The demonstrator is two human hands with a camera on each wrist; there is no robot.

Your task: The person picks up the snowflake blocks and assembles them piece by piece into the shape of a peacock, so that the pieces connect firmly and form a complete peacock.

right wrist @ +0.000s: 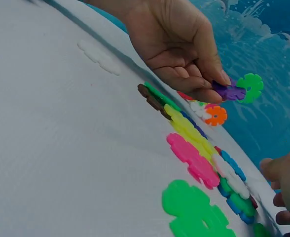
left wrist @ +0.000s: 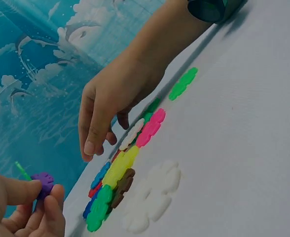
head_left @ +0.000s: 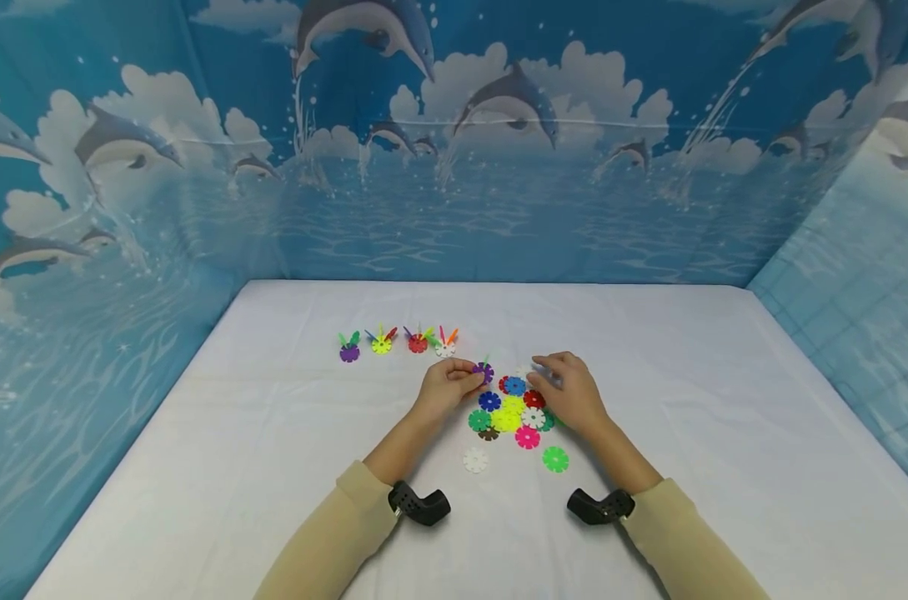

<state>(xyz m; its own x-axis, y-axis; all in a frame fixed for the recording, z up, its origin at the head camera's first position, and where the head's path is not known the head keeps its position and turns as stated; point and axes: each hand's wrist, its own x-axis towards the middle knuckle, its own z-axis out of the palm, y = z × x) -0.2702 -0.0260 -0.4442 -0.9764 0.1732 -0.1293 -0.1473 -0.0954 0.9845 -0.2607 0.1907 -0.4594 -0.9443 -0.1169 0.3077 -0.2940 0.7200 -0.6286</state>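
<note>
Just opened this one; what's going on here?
A person's left hand pinches a purple notched disc with a green disc joined to it. The right hand hovers by a pile of loose, many-colored discs, holding nothing visible. Four assembled pieces stand in a row farther back on the white table.

Blue backdrop on three sides, printed dolphins, white clouds, rippled water; white-covered table between.

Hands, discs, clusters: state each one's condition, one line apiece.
Left hand, pinching purple disc
Purple disc, joined to green disc, off table
Right hand, holding nothing visible
Pile, some discs overlapping
Front white disc, flat, apart from pile
Front green disc, flat, apart from pile
Four clusters, assembled, on table
</note>
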